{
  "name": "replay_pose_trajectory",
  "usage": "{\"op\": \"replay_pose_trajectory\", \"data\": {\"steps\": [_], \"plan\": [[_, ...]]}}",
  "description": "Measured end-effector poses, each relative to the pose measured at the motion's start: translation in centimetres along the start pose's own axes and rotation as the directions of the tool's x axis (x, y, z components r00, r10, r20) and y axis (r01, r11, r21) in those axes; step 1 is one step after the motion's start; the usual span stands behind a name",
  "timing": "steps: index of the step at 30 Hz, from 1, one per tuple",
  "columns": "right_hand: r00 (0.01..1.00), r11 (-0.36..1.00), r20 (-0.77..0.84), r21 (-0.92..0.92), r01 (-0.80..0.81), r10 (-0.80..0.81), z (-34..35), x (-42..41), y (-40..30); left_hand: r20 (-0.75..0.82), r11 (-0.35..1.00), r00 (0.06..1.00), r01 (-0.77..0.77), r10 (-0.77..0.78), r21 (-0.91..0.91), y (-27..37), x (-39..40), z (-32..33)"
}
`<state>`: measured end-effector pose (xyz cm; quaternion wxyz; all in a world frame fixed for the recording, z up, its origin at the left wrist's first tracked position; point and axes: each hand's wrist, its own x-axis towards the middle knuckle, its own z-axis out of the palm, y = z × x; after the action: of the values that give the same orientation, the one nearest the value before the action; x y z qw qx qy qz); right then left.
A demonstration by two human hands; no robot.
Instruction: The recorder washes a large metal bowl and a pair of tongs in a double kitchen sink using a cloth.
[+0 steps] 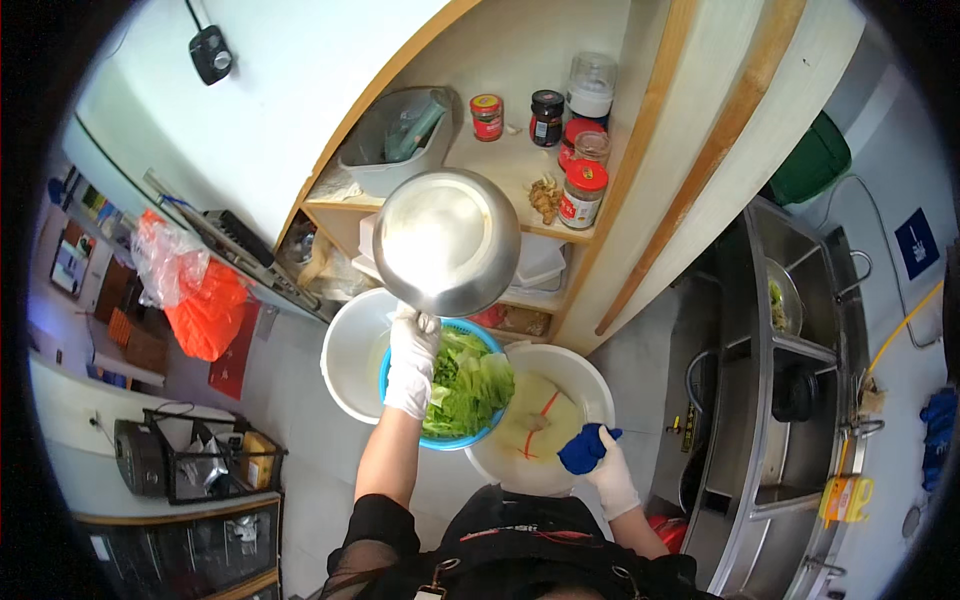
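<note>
My left hand (415, 341), in a white glove, grips the rim of a stainless steel bowl (446, 240) and holds it up in front of the shelves. A round, shiny face with a ring mark is turned towards me. Below that hand, cut green leafy vegetables (469, 382) fill a blue basket (459, 444). My right hand (611, 472), gloved too, holds a bunched dark blue cloth (587, 450) over the near right rim of a large white tub (600, 375). A red strip (551, 403) shows inside that tub. Another white tub (341, 360) stands at the basket's left, partly hidden by it.
Wooden shelves ahead carry a grey bin (375, 169), red-lidded jars (583, 193) and ginger (544, 199). On the right runs a stainless steel sink (802, 345) with a pan (784, 296) in it. Orange and clear plastic bags (202, 307) hang at left. A black rack (217, 457) stands lower left.
</note>
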<state>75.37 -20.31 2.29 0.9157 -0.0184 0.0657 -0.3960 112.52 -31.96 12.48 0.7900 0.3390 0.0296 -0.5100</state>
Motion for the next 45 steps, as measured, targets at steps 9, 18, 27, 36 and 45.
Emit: {"op": "replay_pose_trajectory", "data": {"steps": [9,18,27,36,45], "plan": [[0.810,0.980,-0.562,-0.004,0.201,-0.169,-1.1,-2.2,3.1,0.118,0.999,0.992,0.052,-0.050,-0.011,-2.1,8.8,2.0],[0.655,0.959,-0.705,-0.135,0.250,-0.270,0.9,-0.9,3.2,0.159,0.970,0.976,0.173,-0.146,-0.173,-5.0,14.6,3.8],[0.701,0.959,-0.661,-0.116,0.258,-0.268,-0.1,-0.6,4.3,0.058,0.991,0.990,0.130,-0.128,-0.032,-5.5,16.6,5.0],[0.430,0.735,-0.596,-0.559,0.384,-0.678,9.4,-4.3,-4.7,-0.042,0.900,0.966,0.252,-0.254,0.355,-4.4,10.3,-1.1],[0.111,-0.023,-0.065,-0.760,-0.650,-0.992,6.9,-14.7,-16.2,0.063,0.320,0.611,0.322,-0.789,0.891,-11.8,-9.0,-9.7]]}}
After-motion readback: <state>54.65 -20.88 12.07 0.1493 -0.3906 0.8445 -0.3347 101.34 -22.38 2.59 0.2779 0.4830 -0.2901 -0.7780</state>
